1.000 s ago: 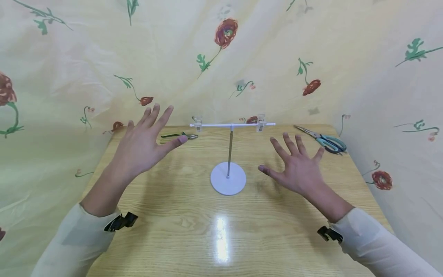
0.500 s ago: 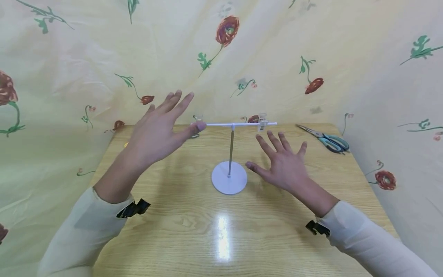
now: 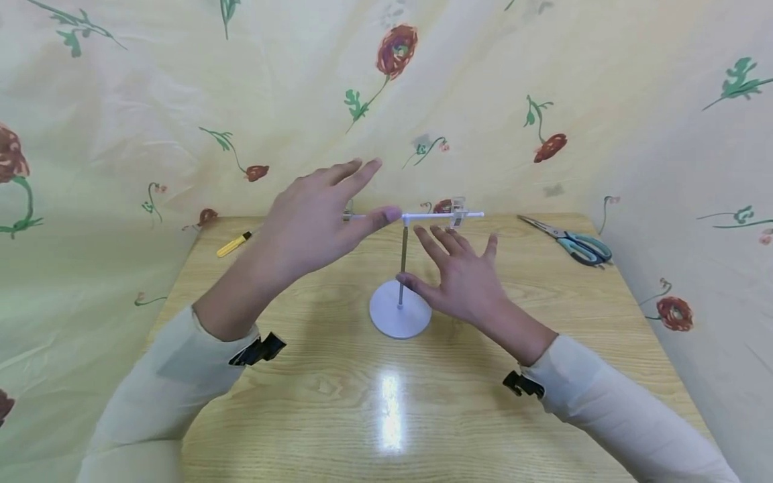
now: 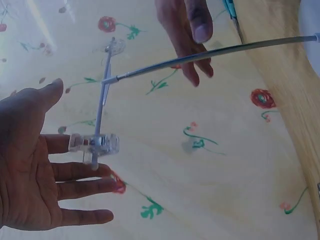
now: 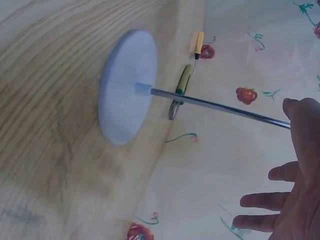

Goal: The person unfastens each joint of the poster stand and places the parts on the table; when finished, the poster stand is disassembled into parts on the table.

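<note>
A small display stand with a white round base [image 3: 386, 318], a thin metal pole [image 3: 403, 251] and a white crossbar [image 3: 431, 216] stands upright on the table. Clear plastic clips sit near the bar's two ends, the right clip [image 3: 458, 210] and the left clip [image 4: 102, 144]. My left hand [image 3: 317, 218], fingers straight and thumb extended, overlaps the bar's left half in the head view. In its wrist view the fingers lie right by the left clip. My right hand [image 3: 468, 278] is spread beside the pole, its thumb overlapping it. Neither hand grips anything.
Scissors [image 3: 570, 240] with teal handles lie at the back right of the wooden table [image 3: 483, 416]. A yellow-handled tool [image 3: 233, 245] is at the back left, with pliers [image 5: 181, 90] near it. A floral cloth [image 3: 290, 80] hangs behind.
Both hands have moved inward toward the stand, the left one rightward over the bar and the right one leftward to the pole. The stand stays in place.
</note>
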`<control>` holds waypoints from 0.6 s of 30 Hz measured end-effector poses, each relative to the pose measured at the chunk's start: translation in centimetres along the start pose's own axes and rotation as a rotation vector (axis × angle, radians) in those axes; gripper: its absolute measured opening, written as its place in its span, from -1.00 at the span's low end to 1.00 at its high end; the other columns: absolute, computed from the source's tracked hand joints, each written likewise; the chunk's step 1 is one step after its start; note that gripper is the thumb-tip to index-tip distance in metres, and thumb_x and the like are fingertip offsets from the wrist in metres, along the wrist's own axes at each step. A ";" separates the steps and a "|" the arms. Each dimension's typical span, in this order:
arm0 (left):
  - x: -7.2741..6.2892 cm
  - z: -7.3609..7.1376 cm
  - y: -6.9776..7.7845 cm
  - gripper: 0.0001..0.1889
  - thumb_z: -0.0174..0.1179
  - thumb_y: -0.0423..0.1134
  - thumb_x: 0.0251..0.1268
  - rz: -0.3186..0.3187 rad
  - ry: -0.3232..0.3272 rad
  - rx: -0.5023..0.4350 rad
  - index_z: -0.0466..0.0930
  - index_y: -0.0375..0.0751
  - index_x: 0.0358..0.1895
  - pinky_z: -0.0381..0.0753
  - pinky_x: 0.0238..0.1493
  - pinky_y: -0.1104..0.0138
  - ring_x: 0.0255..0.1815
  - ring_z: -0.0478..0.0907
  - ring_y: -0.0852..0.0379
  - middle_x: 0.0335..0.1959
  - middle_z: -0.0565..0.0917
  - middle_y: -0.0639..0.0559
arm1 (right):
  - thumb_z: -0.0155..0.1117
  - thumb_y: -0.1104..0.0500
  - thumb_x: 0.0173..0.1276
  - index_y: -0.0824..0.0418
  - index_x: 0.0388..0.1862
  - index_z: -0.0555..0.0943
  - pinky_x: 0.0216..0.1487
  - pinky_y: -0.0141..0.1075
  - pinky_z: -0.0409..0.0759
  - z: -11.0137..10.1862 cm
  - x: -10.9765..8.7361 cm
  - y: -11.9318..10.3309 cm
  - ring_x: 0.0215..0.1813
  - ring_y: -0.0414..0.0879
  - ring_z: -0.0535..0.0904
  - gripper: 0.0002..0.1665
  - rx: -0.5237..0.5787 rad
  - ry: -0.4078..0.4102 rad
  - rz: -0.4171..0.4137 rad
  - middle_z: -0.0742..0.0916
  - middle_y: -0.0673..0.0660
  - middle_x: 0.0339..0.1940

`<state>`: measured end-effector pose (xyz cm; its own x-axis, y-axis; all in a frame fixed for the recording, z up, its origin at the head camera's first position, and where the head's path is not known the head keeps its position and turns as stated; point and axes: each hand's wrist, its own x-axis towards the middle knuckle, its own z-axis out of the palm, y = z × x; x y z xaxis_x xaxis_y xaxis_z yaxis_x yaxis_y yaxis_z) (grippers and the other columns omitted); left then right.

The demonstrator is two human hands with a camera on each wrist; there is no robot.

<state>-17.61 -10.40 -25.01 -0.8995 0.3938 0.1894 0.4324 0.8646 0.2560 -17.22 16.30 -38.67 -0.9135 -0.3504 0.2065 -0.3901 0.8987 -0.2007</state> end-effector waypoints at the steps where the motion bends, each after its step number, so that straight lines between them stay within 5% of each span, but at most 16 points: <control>1: 0.1 0.1 0.2 -0.06 -0.14 0.68 0.51 0.013 0.000 0.004 0.12 0.33 0.81 0.45 0.62 -0.27 0.73 0.38 -0.26 0.77 0.35 0.00 | 0.16 -0.61 0.51 -0.10 0.86 0.18 0.50 0.84 -0.10 0.0 0.2 -0.2 0.73 0.36 0.38 0.13 0.011 0.008 -0.009 0.47 0.26 0.74; 7: 0.7 0.4 1.3 -0.15 -0.01 0.53 0.60 0.103 0.025 0.035 0.30 0.19 0.76 0.50 0.62 -0.15 0.62 0.54 -0.19 0.64 0.55 -0.04 | 0.20 -0.49 0.59 0.01 0.83 0.24 0.54 0.80 -0.09 -0.2 0.9 -1.5 0.66 0.32 0.50 0.06 0.107 0.060 -0.047 0.58 0.25 0.66; 12: 1.2 0.8 2.0 -0.27 0.09 0.38 0.67 0.166 0.032 0.074 0.47 0.06 0.67 0.51 0.59 -0.17 0.51 0.65 -0.12 0.50 0.69 -0.08 | 0.32 -0.28 0.64 0.08 0.73 0.43 0.56 0.71 0.13 -0.3 1.6 -2.1 0.60 0.27 0.59 -0.15 0.278 0.134 -0.114 0.67 0.26 0.57; 18: 1.6 1.3 2.9 -0.44 0.16 0.19 0.72 0.214 0.014 0.114 0.60 0.04 0.57 0.50 0.57 -0.22 0.42 0.71 -0.08 0.39 0.77 -0.01 | 0.37 0.16 0.67 0.26 0.48 0.64 0.48 0.15 0.67 -0.3 2.6 -2.6 0.37 0.17 0.78 -0.51 0.623 0.201 -0.235 0.83 0.23 0.32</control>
<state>-17.93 -6.86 -25.24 -0.7870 0.5679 0.2410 0.6023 0.7919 0.1005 -18.51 13.15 -37.28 -0.7810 -0.4075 0.4734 -0.6235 0.4651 -0.6284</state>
